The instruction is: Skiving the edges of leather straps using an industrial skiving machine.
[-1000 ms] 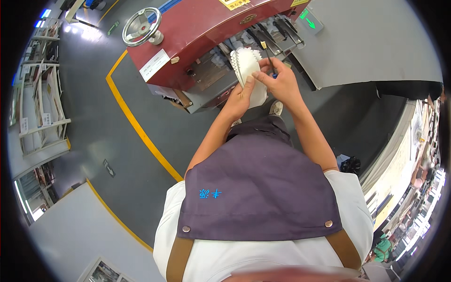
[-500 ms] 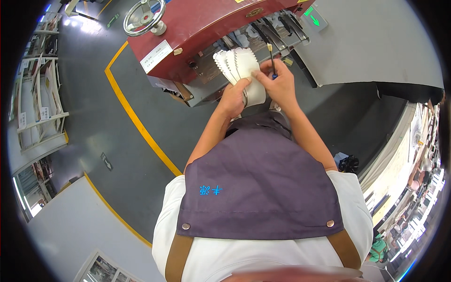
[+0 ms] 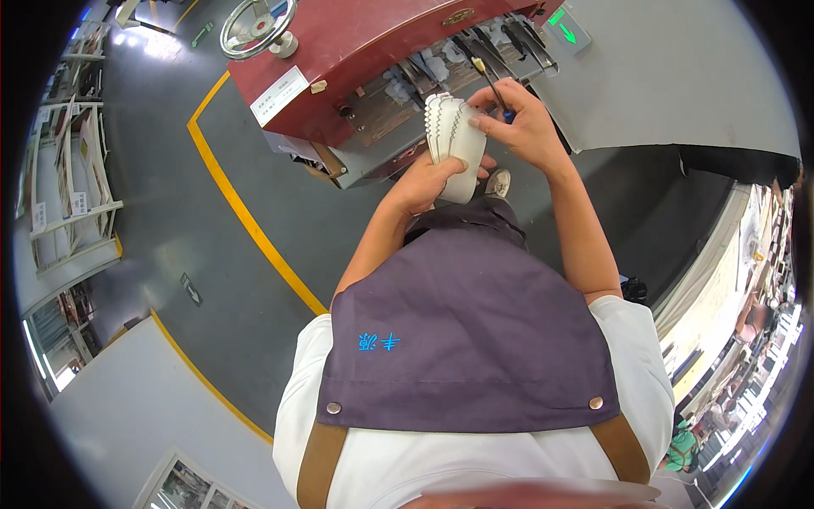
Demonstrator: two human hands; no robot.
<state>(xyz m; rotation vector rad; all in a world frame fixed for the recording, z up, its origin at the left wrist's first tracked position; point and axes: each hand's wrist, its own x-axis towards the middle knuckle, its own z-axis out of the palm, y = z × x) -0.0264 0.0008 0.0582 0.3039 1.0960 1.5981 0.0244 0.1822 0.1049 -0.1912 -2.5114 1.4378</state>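
Note:
My left hand [image 3: 428,181] is closed round the lower part of a fanned stack of white, flat pieces [image 3: 462,161] with scalloped upper edges, its thumb lying on top. A slim brush [image 3: 493,87] with a pale tip and a blue end sits in my right hand [image 3: 527,129], the tip pointing up toward the machine. My right thumb and forefinger are at the stack's right edge; whether they pinch a piece is hard to make out. What the pieces are made of does not show.
Just beyond my hands stands a red machine [image 3: 365,64] with a metal handwheel [image 3: 259,30] and dark slotted parts [image 3: 500,51] along its front. A grey panel [image 3: 661,85] rises at the right. Yellow floor tape [image 3: 254,225] runs on the left, with racks [image 3: 72,187] farther out.
The stack has shifted a little right, now more upright and less widely fanned. My right hand has moved right and slightly up with the brush, which tilts more to the left.

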